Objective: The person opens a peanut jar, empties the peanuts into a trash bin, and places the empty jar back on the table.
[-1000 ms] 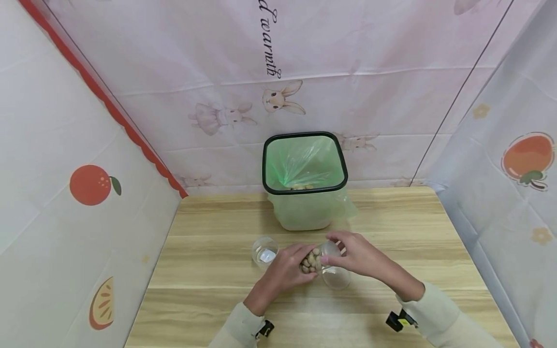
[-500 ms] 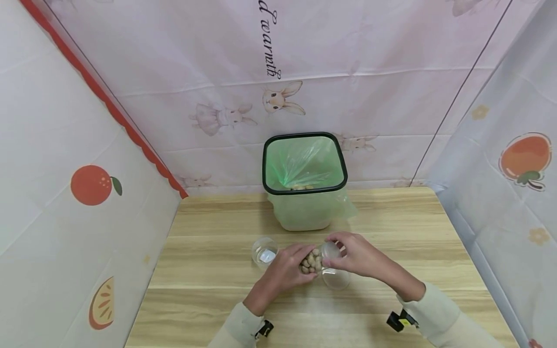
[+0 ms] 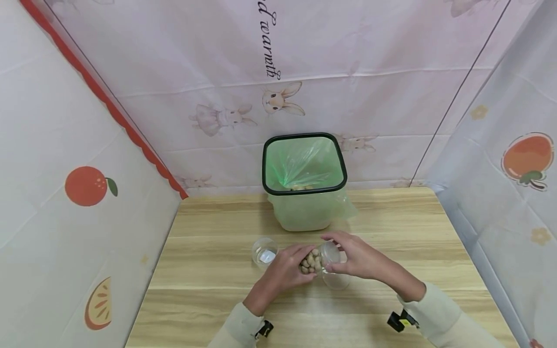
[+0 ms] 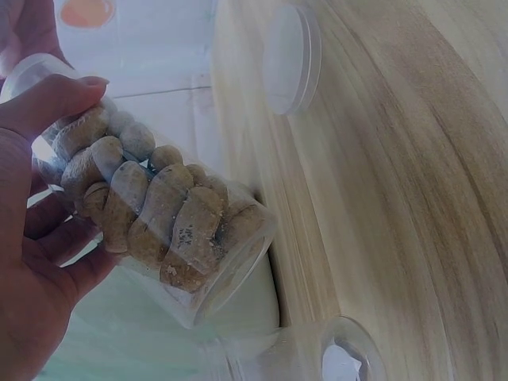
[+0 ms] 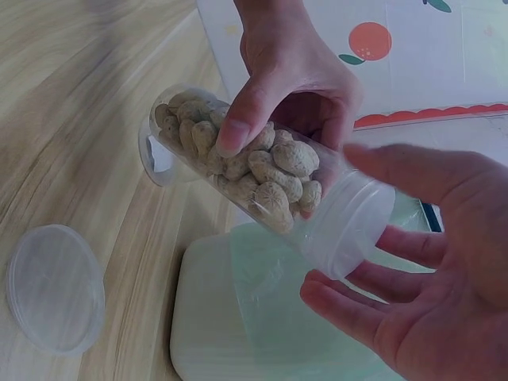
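My left hand [image 3: 288, 268] grips a clear plastic jar [image 5: 226, 151] of unshelled peanuts [image 4: 143, 190], tilted on its side above the table. Its thumb lies over the jar wall, with the fingers around the far side. The jar's mouth end carries a translucent lid [image 5: 353, 222], turned toward my right hand [image 3: 359, 256]. Thumb and fingers of that hand span the lid's edge, the fingers spread around it. A second clear jar [image 3: 264, 251], with a white patch inside, stands left of my left hand. A loose round lid [image 5: 55, 290] lies on the table below the hands.
Behind the hands stands a pale bin [image 3: 304, 217] with a black rim [image 3: 306, 192] and a green plastic liner [image 3: 304, 159]; some peanuts show inside. The wooden table [image 3: 209, 299] is enclosed by printed cloth walls [image 3: 217, 58] at the back and sides.
My right hand's thumb and fingers have shifted around the lid, the thumb moving slightly right and down. The left hand and the peanut jar stay in place.
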### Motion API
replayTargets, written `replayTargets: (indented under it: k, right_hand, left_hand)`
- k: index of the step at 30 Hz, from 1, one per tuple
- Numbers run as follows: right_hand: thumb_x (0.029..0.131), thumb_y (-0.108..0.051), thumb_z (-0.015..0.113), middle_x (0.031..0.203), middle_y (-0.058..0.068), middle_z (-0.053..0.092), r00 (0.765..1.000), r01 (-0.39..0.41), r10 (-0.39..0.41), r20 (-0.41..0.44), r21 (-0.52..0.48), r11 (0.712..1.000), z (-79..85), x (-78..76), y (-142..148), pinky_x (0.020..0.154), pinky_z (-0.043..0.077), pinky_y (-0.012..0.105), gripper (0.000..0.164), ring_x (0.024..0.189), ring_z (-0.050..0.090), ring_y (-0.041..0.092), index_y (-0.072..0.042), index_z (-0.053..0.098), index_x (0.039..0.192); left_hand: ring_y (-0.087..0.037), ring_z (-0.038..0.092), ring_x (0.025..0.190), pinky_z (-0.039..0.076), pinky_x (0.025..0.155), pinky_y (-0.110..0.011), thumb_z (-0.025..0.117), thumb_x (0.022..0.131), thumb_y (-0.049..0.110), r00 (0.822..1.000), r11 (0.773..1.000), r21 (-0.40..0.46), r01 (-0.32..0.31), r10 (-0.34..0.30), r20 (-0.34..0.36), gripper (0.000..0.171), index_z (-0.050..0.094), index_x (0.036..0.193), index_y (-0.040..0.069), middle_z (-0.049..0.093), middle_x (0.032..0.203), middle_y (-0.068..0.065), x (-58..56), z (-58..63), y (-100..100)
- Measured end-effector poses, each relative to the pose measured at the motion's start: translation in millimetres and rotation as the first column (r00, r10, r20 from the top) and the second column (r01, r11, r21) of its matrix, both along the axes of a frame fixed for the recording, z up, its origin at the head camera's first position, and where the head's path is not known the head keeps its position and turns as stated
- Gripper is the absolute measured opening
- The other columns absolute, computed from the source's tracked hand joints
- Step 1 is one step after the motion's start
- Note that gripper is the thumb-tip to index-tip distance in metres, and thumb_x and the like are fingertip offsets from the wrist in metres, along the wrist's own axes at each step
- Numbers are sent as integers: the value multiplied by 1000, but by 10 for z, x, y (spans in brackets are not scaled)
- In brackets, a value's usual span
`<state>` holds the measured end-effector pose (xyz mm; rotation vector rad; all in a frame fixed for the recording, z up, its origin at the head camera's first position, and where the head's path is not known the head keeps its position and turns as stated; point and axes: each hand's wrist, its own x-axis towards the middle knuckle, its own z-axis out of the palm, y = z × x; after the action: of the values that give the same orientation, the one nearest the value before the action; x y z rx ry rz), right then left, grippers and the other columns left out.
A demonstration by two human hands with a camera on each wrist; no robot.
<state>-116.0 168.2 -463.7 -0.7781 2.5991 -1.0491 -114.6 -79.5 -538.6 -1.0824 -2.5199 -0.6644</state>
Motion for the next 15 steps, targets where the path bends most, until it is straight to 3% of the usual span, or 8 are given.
replayTargets:
  k: [6, 12, 15]
  right_hand:
    - [87, -46, 82, 144, 21, 60, 999, 38, -37, 33, -16, 999, -11, -2, -12, 90, 62, 49, 80, 115, 70, 34, -1, 52, 146]
    - [89, -45, 80, 138, 17, 66, 987, 131, -128, 96, -22, 991, -13, -9, -55, 85, 63, 40, 74, 112, 70, 29, -1, 56, 144]
    - [90, -43, 80, 134, 18, 68, 986, 139, -136, 97, -19, 990, -14, -12, -62, 81, 64, 38, 71, 110, 70, 28, 1, 59, 141]
  left_hand:
    - [-12, 73, 102, 61, 84, -22, 94, 72, 33, 1000, 1000, 16, 4, -4, -6, 67, 69, 130, 10, 74, 116, -3, 0, 3, 3]
    - [-11, 72, 100, 61, 83, -23, 95, 71, 36, 999, 1000, -3, -11, 11, -35, 67, 69, 128, 11, 73, 114, -2, 5, 9, 3]
    - [-12, 72, 99, 61, 82, -23, 95, 71, 38, 998, 1000, -14, -18, 17, -57, 68, 70, 128, 11, 73, 114, -2, 3, 12, 0]
